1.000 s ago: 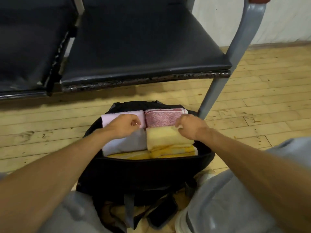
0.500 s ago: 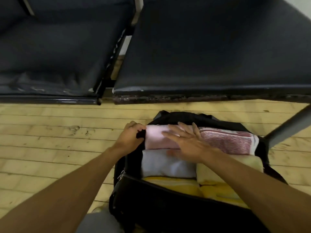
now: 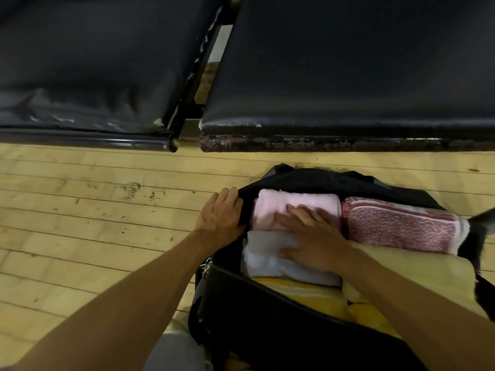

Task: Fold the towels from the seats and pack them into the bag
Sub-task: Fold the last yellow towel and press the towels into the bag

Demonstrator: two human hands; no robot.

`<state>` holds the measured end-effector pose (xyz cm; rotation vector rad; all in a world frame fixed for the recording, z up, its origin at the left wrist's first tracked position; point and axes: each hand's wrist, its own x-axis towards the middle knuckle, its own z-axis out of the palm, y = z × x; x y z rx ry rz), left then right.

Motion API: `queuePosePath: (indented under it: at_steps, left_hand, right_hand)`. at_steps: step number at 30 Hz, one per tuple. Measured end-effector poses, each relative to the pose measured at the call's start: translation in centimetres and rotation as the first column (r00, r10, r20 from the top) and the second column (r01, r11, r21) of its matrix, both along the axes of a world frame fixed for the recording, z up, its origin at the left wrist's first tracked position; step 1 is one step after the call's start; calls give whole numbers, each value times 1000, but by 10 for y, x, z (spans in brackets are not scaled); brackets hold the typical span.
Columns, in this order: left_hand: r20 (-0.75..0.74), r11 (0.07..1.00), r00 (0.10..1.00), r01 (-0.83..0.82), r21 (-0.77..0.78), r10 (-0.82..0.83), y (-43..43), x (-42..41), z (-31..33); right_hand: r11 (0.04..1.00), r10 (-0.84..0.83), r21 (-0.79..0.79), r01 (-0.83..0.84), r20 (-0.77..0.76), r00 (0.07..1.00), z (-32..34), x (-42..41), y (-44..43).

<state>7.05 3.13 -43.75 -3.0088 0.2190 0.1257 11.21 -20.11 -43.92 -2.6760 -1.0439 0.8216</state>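
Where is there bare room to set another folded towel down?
The left seat and right seat are bare; so is the wooden floor left of the bag. The bag is crowded: pink towel, red patterned towel, white towel and yellow towel fill it under the right hand.

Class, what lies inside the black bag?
Pink towel, red patterned towel, white towel, cream towel and yellow striped towel. The right hand partly covers pink and white; deeper layers are hidden.
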Motion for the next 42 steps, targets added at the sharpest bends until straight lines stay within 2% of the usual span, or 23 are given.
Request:
queuePosePath:
  at_steps: [4,8,11,13,15,16,18,20,23,26,30,32,35,36,37,39,42]
  left_hand:
    - [-126,945,991,83,316,-45,-11,-4,5]
    - [-211,932,976,128,340,-58,-12,6,13]
    - [-212,972,977,47,228,3,-10,8,30]
    - [-150,985,974,-171,-6,168,-7,7,38]
    - [-104,889,942,-334,-313,318,-5,7,46]
    - [-69,823,927,-360,-440,369,-5,7,52]
    - [36,745,904,-328,-581,427,-9,9,58]
    - [84,752,912,-276,-599,401,-19,10,63]
    - [53,863,964,-209,-461,262,-33,8,61]
    - [26,929,991,-116,-351,133,-41,11,52]
    - [-15,963,991,-130,-237,130,-50,27,41]
    - [-27,974,991,-134,-182,131,-52,39,40]
    - [-44,983,992,-126,-135,121,-56,54,39]
    - [-39,983,992,-126,-133,121,-58,58,39]
    - [-26,979,991,-131,-154,129,-59,61,39]
    - [27,943,983,-166,-290,182,-63,63,40]
    - [146,804,939,-178,-568,311,-66,57,43]
  right_hand:
    - [1000,1,-20,-1,-13,1000,2,-2,3]
    - [996,-22,84,24,-31,999,-1,1,4]
    - [996,-34,73,40,-84,996,1,3,12]
    - [999,-18,40,20,-62,998,1,1,17]
    - [999,18,29,-19,3,1000,-1,-5,17]
    - [999,38,12,-39,35,999,-3,-10,16]
    - [999,45,-22,-44,58,997,-7,-17,13]
    - [999,47,-23,-46,44,998,-7,-16,13]
    - [999,45,20,-45,-17,999,-3,-9,13]
    - [996,45,80,-40,-56,997,4,-6,7]
    - [998,56,-15,-55,105,993,17,-7,-16]
    - [999,49,-17,-46,310,949,19,-10,-28]
    - [995,-96,18,98,450,888,17,-14,-47]
    - [989,-130,1,145,449,884,18,-15,-53]
    - [986,-141,-21,168,447,883,17,-16,-60]
    - [987,-108,-68,148,412,905,10,-17,-71]
    - [984,-63,-143,107,282,957,2,-17,-71]
